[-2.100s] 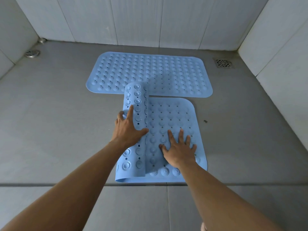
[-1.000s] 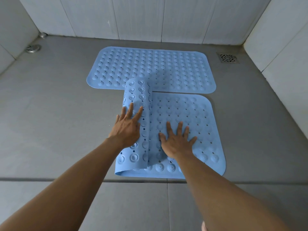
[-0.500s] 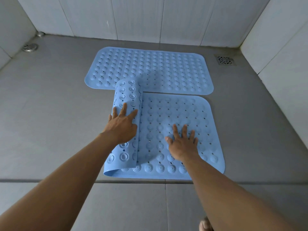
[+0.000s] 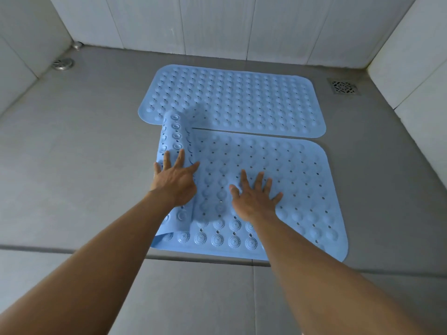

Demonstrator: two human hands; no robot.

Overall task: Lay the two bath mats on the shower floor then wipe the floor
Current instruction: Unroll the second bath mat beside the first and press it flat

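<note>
On the grey shower floor lie two blue bath mats, long edges just beside each other: the far mat is flat, the near mat is flat except its left end, curled up in a roll. On that roll presses the left hand, fingers straight and spread, gripping nothing. Flat on the near mat lies the right hand, fingers splayed. Two drains sit by the walls: a round drain far left, a square drain far right

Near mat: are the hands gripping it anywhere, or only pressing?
Nothing is gripped. The left hand presses open-fingered on the curled left end of the near mat; the right hand lies flat on its unrolled part.
</note>
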